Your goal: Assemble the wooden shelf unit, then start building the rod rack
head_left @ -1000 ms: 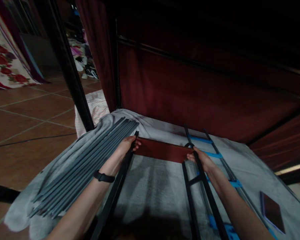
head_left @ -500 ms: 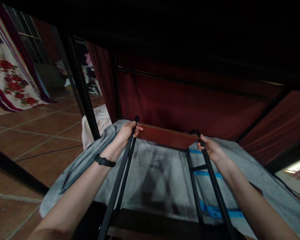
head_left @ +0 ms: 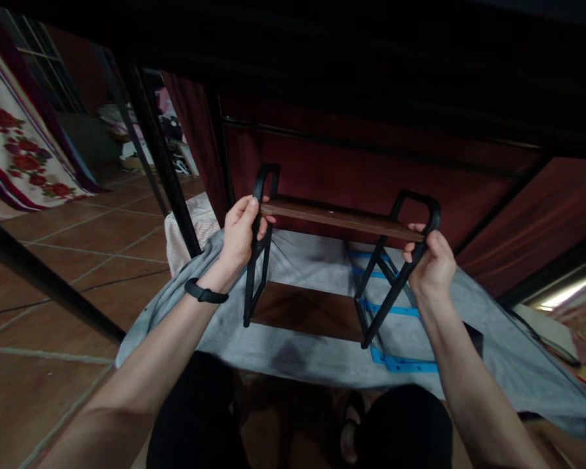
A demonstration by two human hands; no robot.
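A small two-tier shelf rack (head_left: 342, 215) with brown wooden boards and black metal side frames is held up between my hands. My left hand (head_left: 240, 234) grips its left side frame beside the upper board, thumb on the outside. On the opposite side, my right hand (head_left: 432, 264) is closed around the right frame at the board's end. The lower board (head_left: 305, 311) hangs over the grey bedsheet (head_left: 317, 260); whether it touches the sheet I cannot tell. A blue frame-like object (head_left: 405, 367) lies on the sheet, partly hidden by the rack and my right arm.
Black bed posts (head_left: 163, 150) and a dark overhead bunk surround the sheet. Dark red curtains (head_left: 317, 169) hang behind. To the left are a tiled floor (head_left: 68, 260), a cable and a floral cloth (head_left: 24, 150). My knees are at the bottom.
The rack has tilted and shifted, so its curved frame ends now rise higher and the lower board shows over the sheet. Both hands keep their hold; my knees have come into view.
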